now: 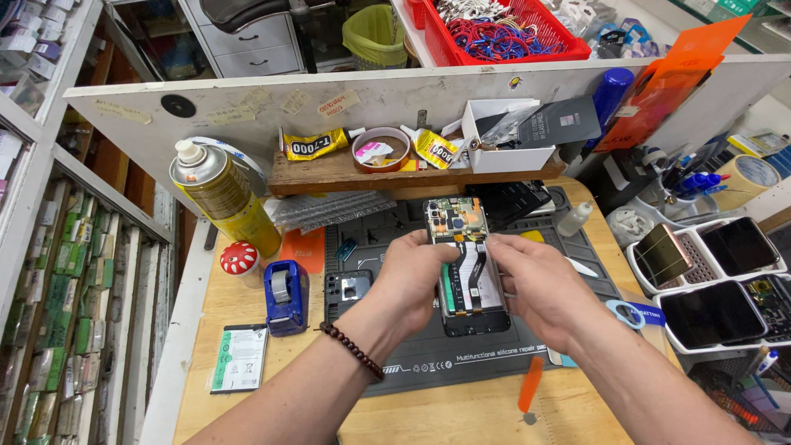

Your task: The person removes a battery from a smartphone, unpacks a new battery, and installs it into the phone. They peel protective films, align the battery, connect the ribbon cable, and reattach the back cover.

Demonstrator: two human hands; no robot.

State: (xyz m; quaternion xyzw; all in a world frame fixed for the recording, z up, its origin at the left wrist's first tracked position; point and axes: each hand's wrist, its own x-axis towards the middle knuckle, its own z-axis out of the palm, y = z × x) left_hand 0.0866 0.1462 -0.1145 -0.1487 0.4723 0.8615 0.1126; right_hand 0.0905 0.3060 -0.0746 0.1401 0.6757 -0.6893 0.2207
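Workbench surface: a wooden table (461,416) carrying a dark grey silicone repair mat (461,354), backed by a white partition with a small wooden shelf (329,175).

At the centre of my view I see an opened phone (465,265), back cover off, circuit board and flex cables exposed, held just above the mat with its long axis running 12 to 6 o'clock.

Left hand (408,276): fingers closed on the phone's left edge, thumb across the lower board area. A dark bead bracelet (353,350) sits on that wrist.

Right hand (535,284): fingers curled against the phone's right edge, fingertips touching the frame; it grips the phone from that side.

Surrounding items, read from the phone:
- 9 o'clock: blue tape dispenser (286,297); red mushroom-shaped object (240,258) beyond it.
- 10 o'clock: yellow spray can (221,196).
- 5 o'clock: orange pry tool (530,386) on the table.
- 3 o'clock: white trays (700,272) holding several phones.
- 8 o'clock: flat battery (239,358), well apart.
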